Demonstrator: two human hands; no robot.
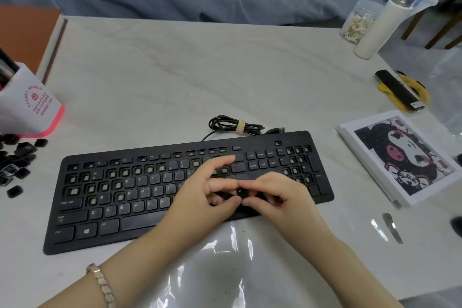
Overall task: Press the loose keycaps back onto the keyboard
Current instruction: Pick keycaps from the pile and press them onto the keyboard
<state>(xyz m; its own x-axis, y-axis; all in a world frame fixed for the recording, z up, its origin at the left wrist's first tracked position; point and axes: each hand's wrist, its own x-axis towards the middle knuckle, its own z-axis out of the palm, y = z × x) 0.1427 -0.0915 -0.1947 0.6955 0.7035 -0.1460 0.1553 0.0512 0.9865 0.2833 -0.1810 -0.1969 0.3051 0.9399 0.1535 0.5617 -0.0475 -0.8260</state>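
Observation:
A black keyboard (pixel 105 207) lies across the table with many keycaps gone, bare switch posts showing in the upper rows and the number pad. Over its right-centre my left hand (pixel 200 195) and my right hand (pixel 277 195) meet, fingertips pinching one small black keycap marked "2" (pixel 240 191) between them, just above the keys. A heap of loose black keycaps (pixel 17 160) sits on the table at the far left, beside a white and pink holder.
A white-pink pen holder (pixel 27 107) stands far left. The coiled keyboard cable (pixel 237 126) lies behind the keyboard. To the right lie a picture booklet (pixel 405 157), a metal pry tool (pixel 392 226), a black bar on yellow cloth (pixel 400 90), a white bottle (pixel 382 25) and a jar (pixel 357 22).

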